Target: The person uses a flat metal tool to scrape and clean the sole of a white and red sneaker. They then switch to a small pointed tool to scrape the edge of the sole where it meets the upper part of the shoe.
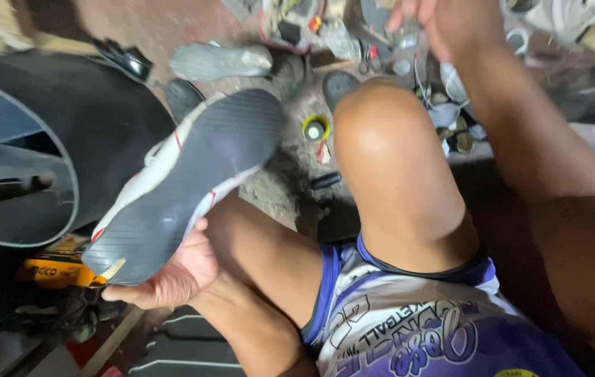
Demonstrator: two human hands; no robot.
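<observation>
My left hand [172,276] grips a shoe [186,174] from beneath, sole up. The sole is dark grey and ribbed, and the upper is white with red trim. The shoe rests across my left thigh, toe pointing up and right. My right hand [447,24] reaches far forward over my right knee [381,132] toward a clutter of small items on the ground; its fingertips are cut off by the frame's top edge, and whether it holds anything cannot be told.
A large dark curved panel [67,139] fills the left side. Another grey shoe [220,61] and loose dark soles [339,84] lie on the dirt floor ahead. A yellow-rimmed small pot [316,128] stands between my knees. A yellow tool [56,269] sits low left.
</observation>
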